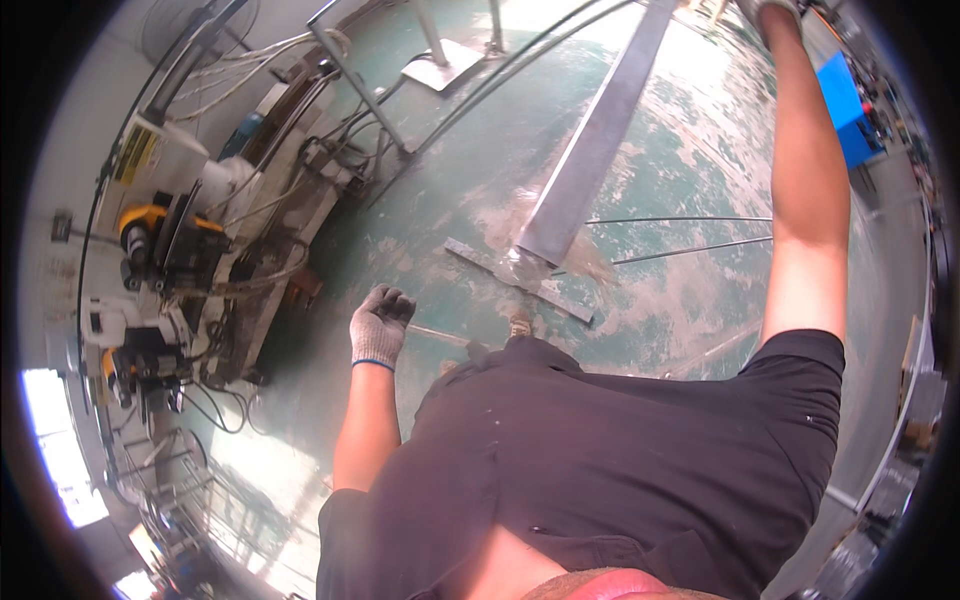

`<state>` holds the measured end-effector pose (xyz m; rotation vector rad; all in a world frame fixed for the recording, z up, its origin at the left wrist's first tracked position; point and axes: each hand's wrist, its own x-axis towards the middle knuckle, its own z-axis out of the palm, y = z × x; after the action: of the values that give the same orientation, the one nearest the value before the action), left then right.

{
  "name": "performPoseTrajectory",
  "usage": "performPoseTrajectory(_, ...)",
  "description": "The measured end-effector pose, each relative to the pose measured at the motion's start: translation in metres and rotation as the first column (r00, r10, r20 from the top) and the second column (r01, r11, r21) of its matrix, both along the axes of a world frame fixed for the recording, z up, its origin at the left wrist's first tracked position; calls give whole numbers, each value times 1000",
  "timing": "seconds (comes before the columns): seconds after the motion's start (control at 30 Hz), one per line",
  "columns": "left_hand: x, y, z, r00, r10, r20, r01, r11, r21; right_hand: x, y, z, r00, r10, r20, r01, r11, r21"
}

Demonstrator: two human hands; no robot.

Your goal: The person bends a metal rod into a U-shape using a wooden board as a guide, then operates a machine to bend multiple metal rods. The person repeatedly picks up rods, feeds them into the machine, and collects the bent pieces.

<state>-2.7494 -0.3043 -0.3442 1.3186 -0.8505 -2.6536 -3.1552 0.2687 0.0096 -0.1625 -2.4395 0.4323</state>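
Got one long grey metal beam (600,140) here, running from the top edge, right of centre, down to about mid-frame. Clear plastic wrap (525,268) bunched around its lower end. Right by that, one narrow grey flat bar (470,256), crossing at a slant, plus one shoe tip (520,325) just below.

Two hands, both gloved. Left hand (383,322) left of centre, well apart from the beam, fingers bent inward and close together; can't tell about anything inside the curl. Right hand (775,8) way up at the upper right, chopped off by the edge, so can't tell about those fingers, apart or clamped.

Further out: two thin dark rods (690,219) right of the beam, over a worn green floor (700,175). One pale square plate (442,63) at upper centre-left. At least two yellow-and-black power tools (145,235) along the left side, one fan (195,30) at upper left, one bright blue panel (848,125) at upper right.
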Motion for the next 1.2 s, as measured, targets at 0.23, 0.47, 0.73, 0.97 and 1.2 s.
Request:
performPoseTrajectory(0.23,17,1,-5,989,119,84,-114,992,-56,-81,73,-29,1000,6,-10,-6,998,-57)
performPoseTrajectory(0.47,52,1,-40,974,200,110,-203,979,14,-176,204,-159,999,-43,-31,50,951,304)
performPoseTrajectory(0.73,93,-7,-24,941,290,174,-267,953,-147,-160,108,-287,991,93,-94,-100,992,-82)
performPoseTrajectory(0.97,196,-16,-26,878,458,138,-409,868,-282,78,-174,-402,907,415,-74,-421,898,-125)
performPoseTrajectory(1.2,394,-35,-69,733,617,286,-537,784,-312,351,-351,-502,562,583,587,-473,809,-350)
